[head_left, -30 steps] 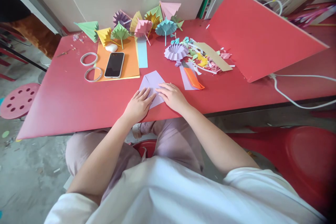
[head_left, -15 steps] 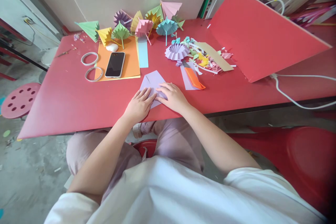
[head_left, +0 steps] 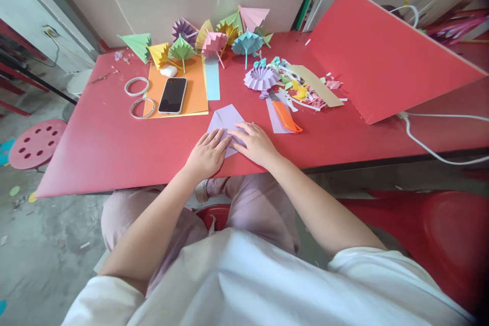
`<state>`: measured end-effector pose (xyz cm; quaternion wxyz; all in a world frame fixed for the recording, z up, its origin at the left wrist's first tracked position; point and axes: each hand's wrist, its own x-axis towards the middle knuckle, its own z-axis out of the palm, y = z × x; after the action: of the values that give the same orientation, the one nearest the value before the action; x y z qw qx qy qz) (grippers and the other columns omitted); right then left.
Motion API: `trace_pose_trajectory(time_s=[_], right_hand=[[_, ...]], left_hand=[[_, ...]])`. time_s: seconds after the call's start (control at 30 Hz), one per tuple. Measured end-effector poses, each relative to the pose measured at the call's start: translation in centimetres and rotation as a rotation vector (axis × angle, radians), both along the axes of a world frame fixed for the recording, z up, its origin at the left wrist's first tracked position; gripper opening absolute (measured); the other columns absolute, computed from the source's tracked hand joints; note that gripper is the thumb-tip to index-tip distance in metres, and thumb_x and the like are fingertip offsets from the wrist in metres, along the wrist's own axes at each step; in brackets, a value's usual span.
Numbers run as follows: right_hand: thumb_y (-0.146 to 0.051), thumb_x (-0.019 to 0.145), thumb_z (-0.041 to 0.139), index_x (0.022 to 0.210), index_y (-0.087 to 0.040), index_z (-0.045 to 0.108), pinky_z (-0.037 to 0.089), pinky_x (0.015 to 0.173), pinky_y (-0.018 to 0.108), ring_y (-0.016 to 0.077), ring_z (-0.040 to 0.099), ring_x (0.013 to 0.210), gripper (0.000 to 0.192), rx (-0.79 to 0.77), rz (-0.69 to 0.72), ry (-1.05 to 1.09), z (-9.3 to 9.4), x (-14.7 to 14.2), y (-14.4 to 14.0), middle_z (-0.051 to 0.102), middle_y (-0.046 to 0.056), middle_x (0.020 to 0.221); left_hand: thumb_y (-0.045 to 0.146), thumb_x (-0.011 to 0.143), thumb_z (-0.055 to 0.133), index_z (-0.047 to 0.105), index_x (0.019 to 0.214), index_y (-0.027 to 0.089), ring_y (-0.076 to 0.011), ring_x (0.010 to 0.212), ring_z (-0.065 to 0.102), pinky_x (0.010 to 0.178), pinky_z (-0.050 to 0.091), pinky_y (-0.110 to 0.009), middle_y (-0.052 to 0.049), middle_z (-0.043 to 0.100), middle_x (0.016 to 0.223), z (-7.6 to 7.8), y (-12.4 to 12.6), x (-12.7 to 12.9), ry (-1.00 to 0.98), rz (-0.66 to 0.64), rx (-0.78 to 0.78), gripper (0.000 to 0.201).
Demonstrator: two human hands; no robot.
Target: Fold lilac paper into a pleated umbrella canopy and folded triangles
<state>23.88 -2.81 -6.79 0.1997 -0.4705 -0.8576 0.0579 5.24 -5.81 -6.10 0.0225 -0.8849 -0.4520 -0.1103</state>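
A folded sheet of lilac paper (head_left: 228, 115) lies on the red table (head_left: 114, 158) near its front edge. My left hand (head_left: 208, 153) rests flat on the paper's lower left part, fingers stretched out. From the other side my right hand (head_left: 254, 143) presses on the right part, its fingers spread and the thumbs of both hands close together. The hands cover the paper's lower half. To the right, an orange-handled cutter (head_left: 286, 117) lies on a lilac paper strip (head_left: 273, 121).
Folded paper umbrellas (head_left: 214, 43) stand along the wall. A phone (head_left: 172, 96) lies on orange paper (head_left: 197, 97), beside two rolls of tape (head_left: 136, 86). Paper scraps (head_left: 301, 92) are heaped behind the cutter. A tilted red board (head_left: 389, 56) and a white cable (head_left: 428, 147) occupy the right.
The whole view has shifted slightly, so the table's things appear a little further right and lower. Both hands stay on the lilac paper, almost unmoved.
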Motion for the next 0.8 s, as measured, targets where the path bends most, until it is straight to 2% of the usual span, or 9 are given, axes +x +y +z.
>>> trace_pose_trajectory(time_s=[0.17,0.3,0.37,0.43,0.53,0.63,0.8], right_hand=[[-0.035,0.087,0.049,0.114,-0.024,0.062,0.034,0.102,0.046,0.0252,0.050,0.116,0.032,-0.004,0.004,-0.022,0.4,0.0,0.2,0.056,0.011,0.123],[-0.021,0.087,0.044,0.099,-0.022,0.070,0.038,0.097,0.041,0.0243,0.051,0.111,0.028,-0.053,0.043,-0.043,2.4,-1.1,1.5,0.064,0.009,0.111],[-0.010,0.085,0.039,0.106,-0.019,0.067,0.040,0.093,0.033,0.0206,0.054,0.106,0.036,-0.118,0.074,-0.063,3.9,-2.4,2.3,0.066,0.007,0.107],[-0.013,0.085,0.037,0.111,-0.021,0.064,0.043,0.086,0.031,0.0207,0.056,0.104,0.038,-0.211,0.063,-0.114,5.4,-4.0,2.9,0.066,0.006,0.108],[-0.018,0.085,0.036,0.112,-0.027,0.063,0.044,0.076,0.032,0.0218,0.060,0.097,0.039,-0.390,0.101,-0.303,6.9,-6.1,3.4,0.068,0.004,0.106],[-0.019,0.082,0.040,0.108,-0.029,0.066,0.044,0.073,0.031,0.0219,0.062,0.095,0.038,-0.444,0.135,-0.388,7.3,-7.2,3.5,0.069,0.003,0.105],[-0.024,0.082,0.041,0.111,-0.031,0.064,0.044,0.071,0.031,0.0233,0.063,0.094,0.038,-0.446,0.117,-0.431,6.9,-7.1,3.8,0.068,0.004,0.107]], left_hand=[[0.021,0.092,0.032,0.046,0.130,0.010,-0.0275,0.129,0.037,0.105,0.032,-0.042,-0.017,0.042,0.139,-0.2,-0.2,0.0,-0.006,-0.012,0.022,0.041],[0.020,0.092,0.034,0.046,0.128,0.010,-0.0274,0.130,0.037,0.105,0.032,-0.044,-0.019,0.043,0.137,-0.6,-0.2,-0.1,-0.030,-0.025,0.053,0.040],[0.019,0.091,0.034,0.049,0.124,0.008,-0.0279,0.129,0.038,0.103,0.035,-0.043,-0.020,0.045,0.135,-0.7,-0.2,-0.1,-0.039,-0.029,0.070,0.038],[0.019,0.090,0.036,0.054,0.116,0.007,-0.0286,0.127,0.041,0.102,0.037,-0.043,-0.020,0.050,0.130,-0.8,-0.1,-0.1,-0.041,-0.037,0.089,0.034],[0.018,0.089,0.037,0.059,0.106,0.008,-0.0278,0.117,0.051,0.101,0.038,-0.045,-0.018,0.061,0.116,-1.0,0.2,-0.1,-0.043,-0.057,0.121,0.030],[0.019,0.087,0.038,0.060,0.102,0.009,-0.0277,0.108,0.057,0.098,0.040,-0.046,-0.017,0.064,0.107,-1.1,0.3,-0.1,-0.050,-0.059,0.152,0.028],[0.018,0.088,0.038,0.058,0.105,0.009,-0.0280,0.110,0.055,0.098,0.041,-0.047,-0.018,0.062,0.111,-1.1,0.2,-0.1,-0.073,-0.063,0.161,0.029]])
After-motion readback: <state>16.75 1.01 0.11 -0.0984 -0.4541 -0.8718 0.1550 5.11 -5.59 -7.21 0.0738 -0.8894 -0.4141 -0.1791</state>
